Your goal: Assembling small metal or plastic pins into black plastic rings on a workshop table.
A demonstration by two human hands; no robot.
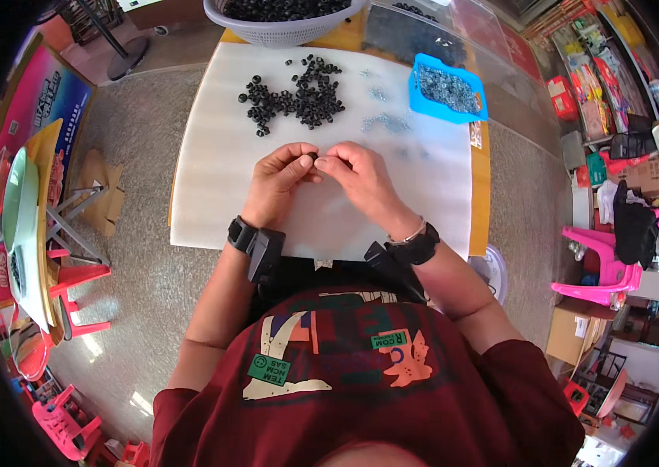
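Observation:
Over the white sheet (220, 179), my two hands meet fingertip to fingertip. My left hand (276, 177) is closed, pinching a small black plastic piece (313, 156) between thumb and fingers. Against that piece, the thumb and index finger of my right hand (359, 173) press together; whatever they hold is hidden or too small to name. Beyond my hands lies a loose pile of small black round pieces (318, 103). To its right, small shiny metal bits (385, 123) are scattered on the sheet. A blue plastic tray (424, 110) holds many more such bits.
At the far edge stands a grey basket (287, 33) full of black pieces. Stocked shelves (606, 93) and a pink chair (598, 265) are on the right. On the left are a green basin (21, 198) and a red stool (77, 279).

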